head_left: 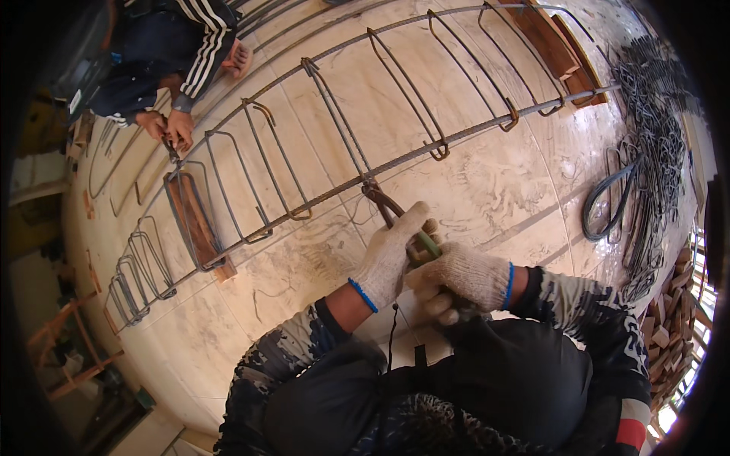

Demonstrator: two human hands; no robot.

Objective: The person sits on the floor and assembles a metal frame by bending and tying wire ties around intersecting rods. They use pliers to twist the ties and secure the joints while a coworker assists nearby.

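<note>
Both my hands wear off-white knit gloves with blue cuffs. My left hand (391,248) is closed around one handle of a pair of pincers (385,202). My right hand (462,276) is closed at the green-covered end of a pincer handle, close beside the left. The pincer jaws touch the near long bar of a rebar frame (408,156), where a stirrup (334,112) meets it. Whether wire sits between the jaws is too small to tell. Several bent stirrups hang along the two long bars.
Wooden blocks (201,220) prop the frame at left and far right. At far left, a co-worker's hands (174,129) work with a tool at the frame's end. A coiled dark bundle (610,199) and a heap of bent steel (650,152) lie right, near stacked wood pieces (669,334).
</note>
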